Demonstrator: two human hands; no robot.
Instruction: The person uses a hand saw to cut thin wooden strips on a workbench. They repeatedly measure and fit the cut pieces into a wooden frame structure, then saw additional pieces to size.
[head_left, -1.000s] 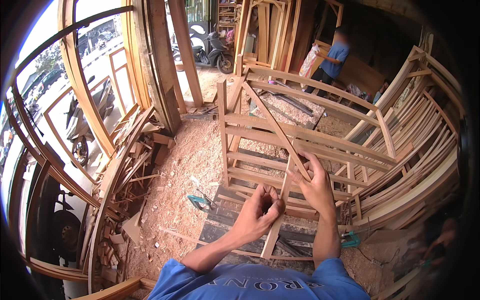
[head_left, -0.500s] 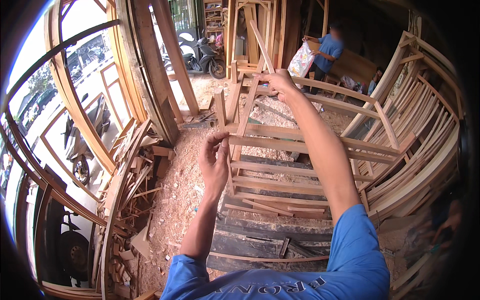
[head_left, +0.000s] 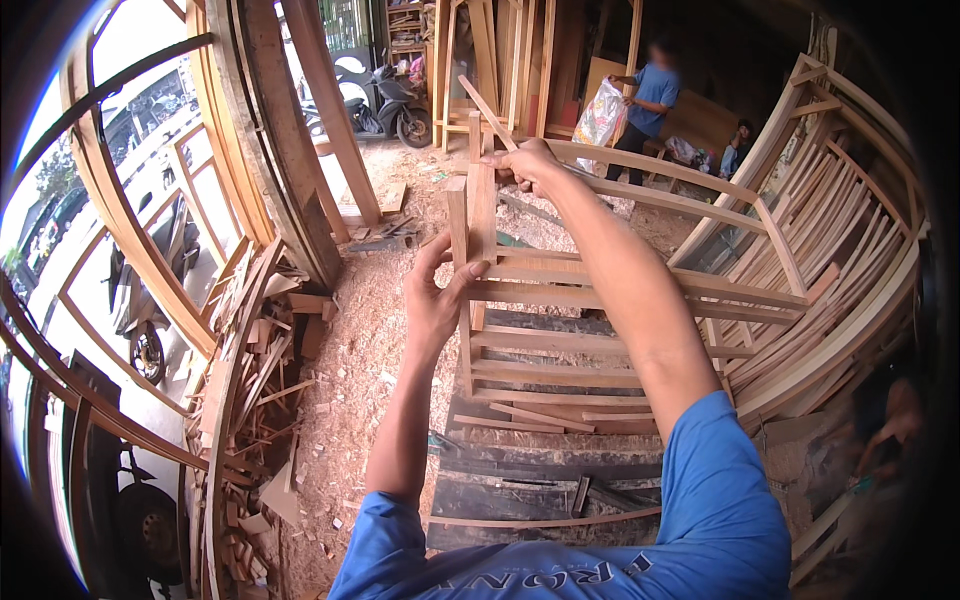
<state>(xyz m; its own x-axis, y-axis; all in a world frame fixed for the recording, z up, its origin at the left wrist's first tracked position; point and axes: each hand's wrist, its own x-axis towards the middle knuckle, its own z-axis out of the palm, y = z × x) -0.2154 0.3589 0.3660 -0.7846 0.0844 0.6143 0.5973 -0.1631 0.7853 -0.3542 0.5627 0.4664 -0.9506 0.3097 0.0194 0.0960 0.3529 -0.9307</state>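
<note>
Head cam: L fingers (head_left: 430, 253) round frame post (head_left: 458, 208); R fingers (head_left: 508, 163) gripping wood strip (head_left: 483, 105).

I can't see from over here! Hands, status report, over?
Left hand touching wooden frame. Right hand gripping thin wood strip. Right forearm hides part of frame.

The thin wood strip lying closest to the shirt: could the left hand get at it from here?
Probably yes: nothing seems to lie over the thin strip, and it is on the person's side of the wooden frame. The left hand, though, would first have to leave the upright post.
</note>
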